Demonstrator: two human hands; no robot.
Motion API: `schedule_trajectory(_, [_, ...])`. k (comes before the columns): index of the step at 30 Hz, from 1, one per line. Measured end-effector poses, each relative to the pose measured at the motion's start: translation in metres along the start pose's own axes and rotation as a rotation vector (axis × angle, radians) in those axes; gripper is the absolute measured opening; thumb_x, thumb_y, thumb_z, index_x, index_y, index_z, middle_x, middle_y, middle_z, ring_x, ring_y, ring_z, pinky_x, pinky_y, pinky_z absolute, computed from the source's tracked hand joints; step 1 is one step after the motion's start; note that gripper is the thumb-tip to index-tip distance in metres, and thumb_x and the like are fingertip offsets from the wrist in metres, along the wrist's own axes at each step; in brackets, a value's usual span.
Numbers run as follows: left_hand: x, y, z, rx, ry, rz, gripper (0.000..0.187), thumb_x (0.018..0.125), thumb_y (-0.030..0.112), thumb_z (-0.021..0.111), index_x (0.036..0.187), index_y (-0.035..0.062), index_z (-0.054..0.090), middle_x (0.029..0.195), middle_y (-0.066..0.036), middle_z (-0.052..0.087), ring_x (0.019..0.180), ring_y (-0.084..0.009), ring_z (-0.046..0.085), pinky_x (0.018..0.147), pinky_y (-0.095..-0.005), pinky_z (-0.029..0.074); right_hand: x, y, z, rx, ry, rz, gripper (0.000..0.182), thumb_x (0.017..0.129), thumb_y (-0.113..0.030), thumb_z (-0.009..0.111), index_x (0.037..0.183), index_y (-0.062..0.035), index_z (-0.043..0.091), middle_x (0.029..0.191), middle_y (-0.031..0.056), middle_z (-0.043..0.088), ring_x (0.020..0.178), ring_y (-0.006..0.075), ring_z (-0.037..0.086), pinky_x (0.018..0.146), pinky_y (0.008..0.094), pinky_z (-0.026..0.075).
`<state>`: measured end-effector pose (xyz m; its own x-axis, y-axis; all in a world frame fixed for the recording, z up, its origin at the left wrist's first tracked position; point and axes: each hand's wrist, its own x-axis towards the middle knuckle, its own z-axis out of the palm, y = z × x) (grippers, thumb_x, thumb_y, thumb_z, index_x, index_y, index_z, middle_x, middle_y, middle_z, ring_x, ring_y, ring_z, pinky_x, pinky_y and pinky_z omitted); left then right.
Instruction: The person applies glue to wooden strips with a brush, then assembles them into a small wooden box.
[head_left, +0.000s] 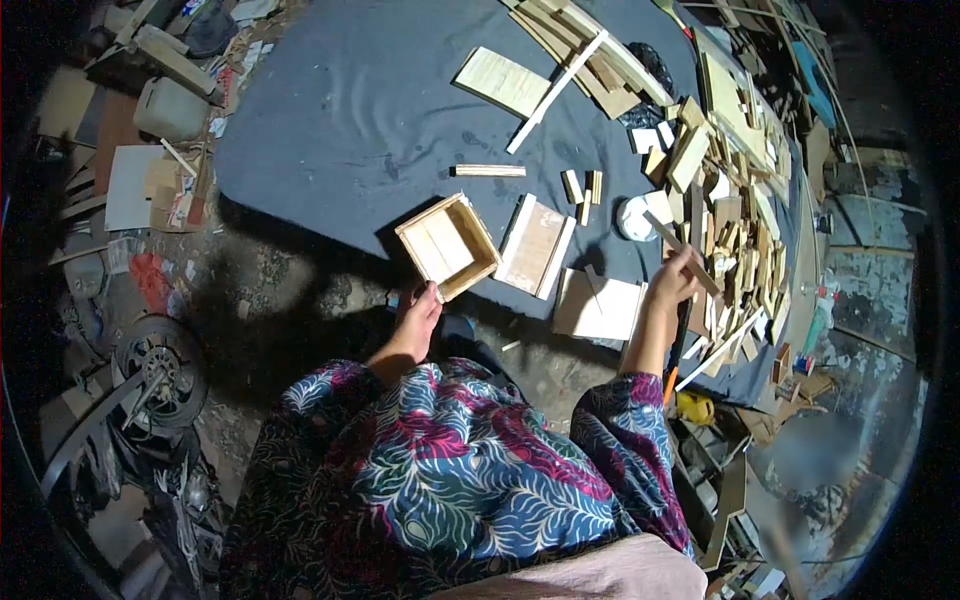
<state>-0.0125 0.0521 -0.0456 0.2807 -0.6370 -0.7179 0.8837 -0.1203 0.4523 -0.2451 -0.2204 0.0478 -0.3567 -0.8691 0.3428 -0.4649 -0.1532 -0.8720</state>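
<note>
My left hand [418,318] is closed on the near corner of a small open-topped wooden box [450,245], tilted at the table's front edge. Pinched in my right hand [676,282] is a thin flat wooden stick [661,229], whose upper end passes over a white round tub [634,220]. What is inside the tub cannot be made out. Between the hands lies a wooden panel with pale side strips [535,248]. A plain light board [600,305] rests at the table edge, left of my right forearm.
The dark cloth-covered table [330,130] bears a large pile of wood offcuts [740,240] at right. Longer planks [590,55] and a board [503,82] lie at the back. A short strip [490,171] is beyond the box. A wheel [158,368] stands at lower left.
</note>
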Motion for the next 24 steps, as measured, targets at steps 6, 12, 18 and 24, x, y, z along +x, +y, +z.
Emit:
schedule_trajectory(6, [0.001,0.005,0.007,0.039,0.016,0.050,0.048,0.079,0.041,0.050,0.115,0.0103,0.041,0.110,0.002,0.045,0.102,-0.0101,0.039,0.090,-0.0249,0.025,0.007,0.033,0.013,-0.010,0.011,0.119,0.028,0.082,-0.020,0.045,0.067,0.0024,0.054,0.056,0.0063,0.053,0.050,0.0101,0.047,0.047,0.0216,0.037])
schedule_trajectory(12, [-0.015,0.013,0.029,0.066,0.093,0.239,0.042,0.073,0.022,0.063,0.106,0.0044,0.044,0.093,-0.002,0.050,0.087,-0.0111,0.046,0.079,-0.0252,0.035,0.022,0.070,-0.025,0.636,0.028,0.791,0.034,0.086,-0.031,0.029,0.060,-0.0093,0.032,0.049,0.0010,0.033,0.039,0.0116,0.027,0.037,0.0221,0.022])
schedule_trajectory(18, [-0.015,0.013,0.039,0.104,0.034,0.332,0.045,0.074,0.029,0.061,0.107,0.0052,0.041,0.098,-0.001,0.048,0.094,-0.0099,0.042,0.082,-0.0260,0.033,0.011,0.057,-0.041,1.085,-0.008,0.962,0.021,0.081,-0.017,0.028,0.063,-0.0082,0.032,0.052,0.0014,0.028,0.047,0.0136,0.029,0.046,0.0269,0.025])
schedule_trajectory(24, [-0.017,0.009,0.054,0.082,0.139,0.273,0.075,0.072,0.027,0.064,0.122,0.0055,0.013,0.110,-0.009,0.038,0.104,-0.0171,0.036,0.092,-0.0313,0.026,-0.027,-0.045,-0.013,0.959,-0.611,0.689,0.020,0.085,-0.023,0.042,0.080,-0.0052,0.050,0.059,0.0024,0.048,0.052,0.0117,0.044,0.049,0.0234,0.034])
